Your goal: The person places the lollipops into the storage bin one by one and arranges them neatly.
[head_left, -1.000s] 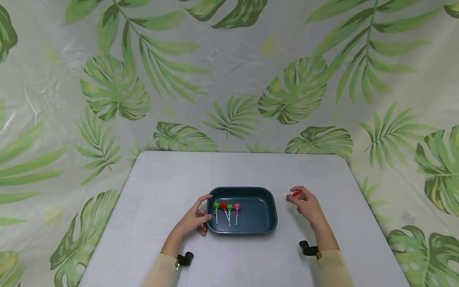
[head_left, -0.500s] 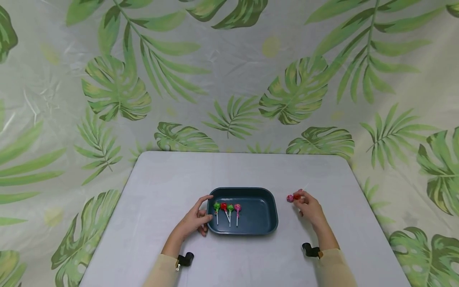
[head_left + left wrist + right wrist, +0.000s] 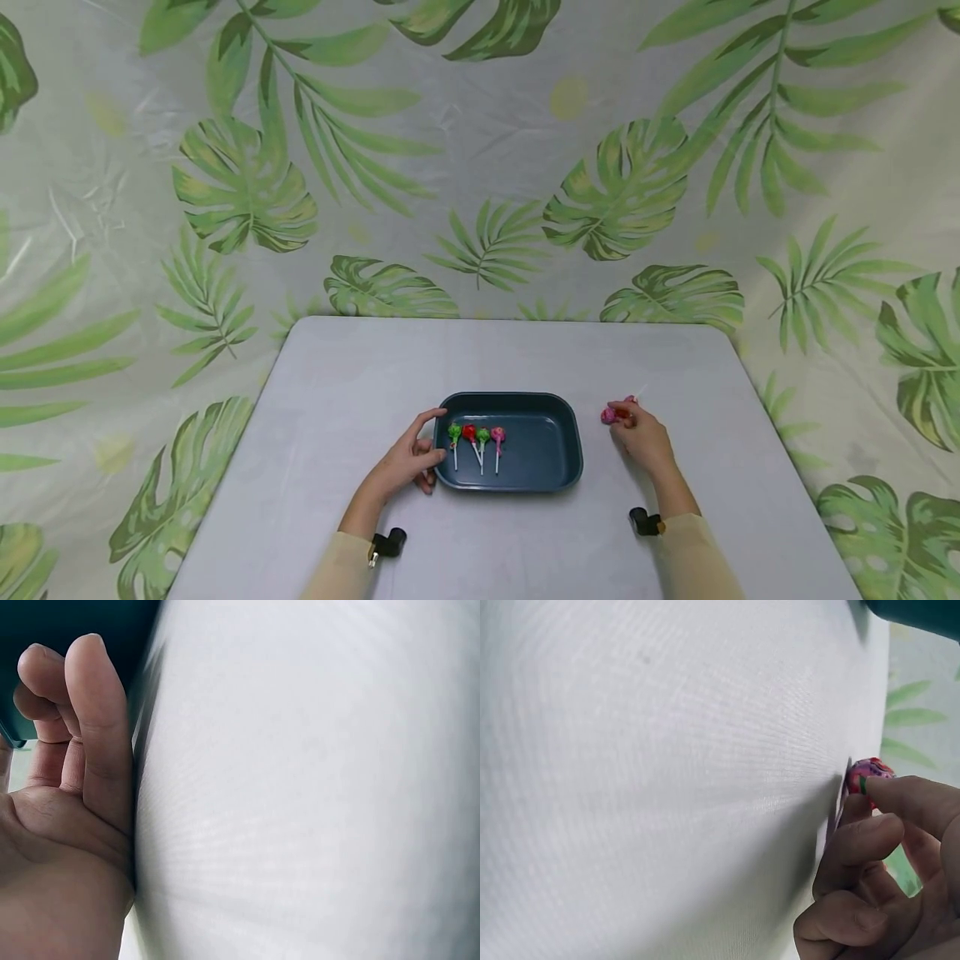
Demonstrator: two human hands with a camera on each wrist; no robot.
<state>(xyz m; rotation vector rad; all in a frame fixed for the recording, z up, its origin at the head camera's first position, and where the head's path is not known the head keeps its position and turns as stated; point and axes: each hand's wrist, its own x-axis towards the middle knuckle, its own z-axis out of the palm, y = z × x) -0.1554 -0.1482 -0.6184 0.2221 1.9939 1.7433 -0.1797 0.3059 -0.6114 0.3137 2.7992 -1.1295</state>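
Right of the glossy dark-blue rectangular tray [image 3: 542,481], the right hand [image 3: 647,442] has its grip pinched on a round red lollipop [image 3: 622,413] beside pink lollipops [image 3: 608,415], while the left hand [image 3: 402,461] holds the tray's left rim.

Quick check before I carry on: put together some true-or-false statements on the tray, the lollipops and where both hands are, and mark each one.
1. Four lollipops lie in the dark blue tray. True.
2. The lollipops in the tray are all pink. False: two are green, one is red and one is pink.
3. The left hand is at the tray's left end. True.
4. The right hand is inside the tray. False: it is outside, to the right of it.
5. A pink-wrapped lollipop is at the right hand's fingertips, outside the tray. True.
6. The tray's lollipops fill its right half. False: they sit toward its left side.
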